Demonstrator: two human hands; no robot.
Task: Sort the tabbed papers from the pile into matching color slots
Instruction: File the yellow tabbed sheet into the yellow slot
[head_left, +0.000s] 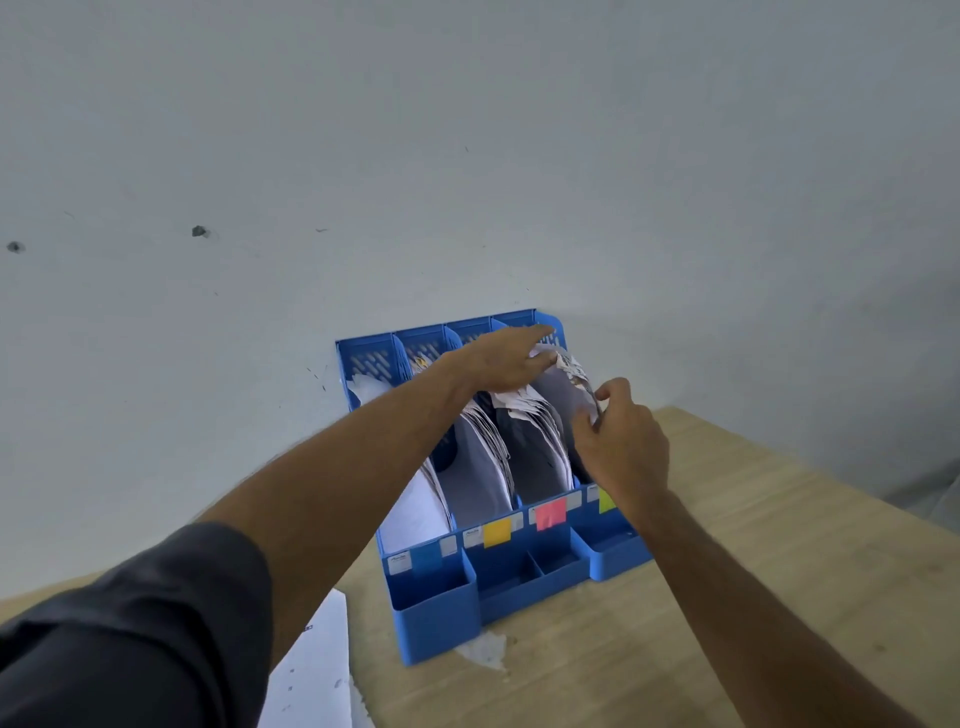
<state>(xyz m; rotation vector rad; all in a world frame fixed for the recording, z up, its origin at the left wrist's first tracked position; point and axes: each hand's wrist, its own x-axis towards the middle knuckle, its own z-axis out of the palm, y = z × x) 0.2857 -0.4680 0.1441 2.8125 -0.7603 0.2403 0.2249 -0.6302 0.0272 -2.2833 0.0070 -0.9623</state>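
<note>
Fingers (584, 415) of the right hand (623, 447) pinch a paper (576, 374) standing on edge, long axis running toward the wall; left hand (504, 364) lies flat-fingered just beyond on papers in the blue organizer (431, 613)

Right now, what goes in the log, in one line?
left hand: holds papers back | right hand: pinches sheet | slot: green tab

Both hands (561, 395) on papers (566, 374) in blue organizer (431, 623)

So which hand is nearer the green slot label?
Right. The right hand sits just above the green label, partly covering it; the left hand reaches over the papers farther back.
</note>
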